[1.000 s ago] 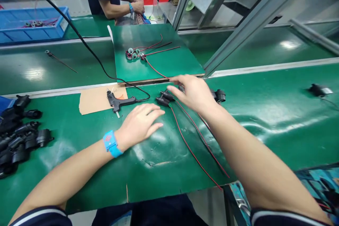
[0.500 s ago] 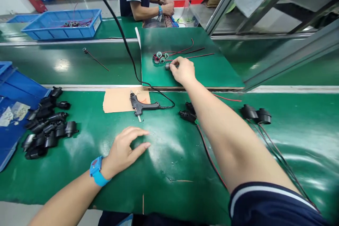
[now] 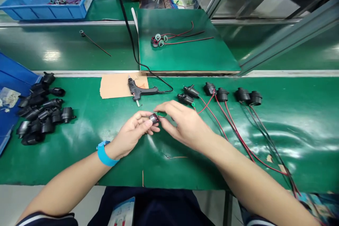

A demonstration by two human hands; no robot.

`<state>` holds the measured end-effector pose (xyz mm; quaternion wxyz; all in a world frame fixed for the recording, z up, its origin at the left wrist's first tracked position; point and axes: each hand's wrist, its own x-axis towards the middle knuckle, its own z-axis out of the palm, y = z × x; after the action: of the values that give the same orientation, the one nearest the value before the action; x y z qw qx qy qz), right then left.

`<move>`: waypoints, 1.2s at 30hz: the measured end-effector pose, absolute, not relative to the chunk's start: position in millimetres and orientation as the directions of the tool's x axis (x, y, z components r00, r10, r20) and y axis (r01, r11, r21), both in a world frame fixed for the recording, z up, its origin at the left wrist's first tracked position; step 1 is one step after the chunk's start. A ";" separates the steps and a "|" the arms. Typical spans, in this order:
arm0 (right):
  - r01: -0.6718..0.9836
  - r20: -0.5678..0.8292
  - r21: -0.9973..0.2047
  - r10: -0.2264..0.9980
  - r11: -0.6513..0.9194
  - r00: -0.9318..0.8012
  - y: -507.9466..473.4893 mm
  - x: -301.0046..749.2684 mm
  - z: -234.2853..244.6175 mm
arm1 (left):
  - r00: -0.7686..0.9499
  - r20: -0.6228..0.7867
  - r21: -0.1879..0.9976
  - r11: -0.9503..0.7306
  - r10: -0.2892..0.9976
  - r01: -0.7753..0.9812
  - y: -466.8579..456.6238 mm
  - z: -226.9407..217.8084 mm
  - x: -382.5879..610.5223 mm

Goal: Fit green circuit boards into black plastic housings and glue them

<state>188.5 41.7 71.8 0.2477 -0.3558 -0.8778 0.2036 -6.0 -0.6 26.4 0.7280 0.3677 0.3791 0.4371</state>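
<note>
The bare left hand [image 3: 131, 131] is pinching a small dark-grey metallic cylinder [image 3: 153, 118] above the glossy green bench [image 3: 169, 173]; this seems light, stiff, best gripped around its sides. The bare right hand [image 3: 186, 123] is curving fingers beside it, grip unclear.

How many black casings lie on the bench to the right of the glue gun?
6, in three pairs: the left pair nearest the glue gun, the middle pair and the right pair. The right forearm could hide more.
</note>
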 end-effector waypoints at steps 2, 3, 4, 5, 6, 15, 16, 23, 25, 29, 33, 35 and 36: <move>0.496 0.292 -0.612 0.759 0.616 -0.582 32.7 190.5 70.7 | 0.291 -0.202 0.894 0.297 0.935 -0.334 -2.9 26.2 -6.3; 0.497 0.261 -0.660 0.793 0.563 -0.551 30.6 192.0 70.8 | 0.271 -0.174 0.911 0.260 0.947 -0.321 -3.8 26.3 -6.4; 0.505 0.208 -0.708 0.830 0.493 -0.518 29.7 193.4 70.9 | 0.247 -0.140 0.927 0.215 0.959 -0.308 -4.8 26.4 -6.4; 0.511 0.144 -0.752 0.860 0.417 -0.489 29.8 194.8 70.9 | 0.224 -0.107 0.941 0.171 0.969 -0.292 -5.8 26.5 -6.3; 0.507 0.085 -0.788 0.879 0.348 -0.470 30.6 196.0 70.6 | 0.205 -0.075 0.953 0.131 0.976 -0.274 -6.8 26.6 -6.0; 0.334 0.121 -0.902 0.903 0.273 -0.412 34.7 197.8 52.7 | 0.265 -0.173 0.950 0.232 0.949 -0.209 -6.6 24.0 -8.7; 0.363 0.183 -0.870 0.902 0.334 -0.392 33.7 197.9 51.3 | 0.296 -0.206 0.937 0.275 0.933 -0.216 -6.1 24.2 -8.8; 0.536 0.391 -0.655 0.846 0.533 -0.363 25.1 193.5 48.8 | 0.409 -0.312 0.846 0.447 0.857 -0.291 -7.1 25.1 -5.2; 0.527 0.372 -0.689 0.867 0.497 -0.332 23.2 192.3 48.2 | 0.388 -0.283 0.864 0.408 0.877 -0.295 -7.5 23.8 -4.5; 0.421 0.238 -0.835 0.922 0.354 -0.304 21.5 191.1 46.3 | 0.256 -0.128 0.941 0.199 0.958 -0.275 -7.1 19.7 -3.9; 0.332 0.113 -0.915 0.937 0.228 -0.330 21.6 189.4 44.0 | 0.091 0.138 0.985 -0.128 0.986 -0.114 -7.5 17.0 -6.1; 0.292 0.086 -0.937 0.938 0.190 -0.335 21.3 188.1 43.3 | 0.059 0.268 0.959 -0.272 0.962 0.075 -9.1 16.8 -8.4; 0.271 0.074 -0.947 0.939 0.172 -0.337 20.9 187.4 43.2 | 0.062 0.319 0.931 -0.325 0.946 0.168 -10.2 16.8 -9.4</move>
<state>187.4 20.9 43.2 0.3614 -0.4481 -0.6748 0.4618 -9.4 -10.2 16.8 0.3733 0.6256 0.4450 0.5208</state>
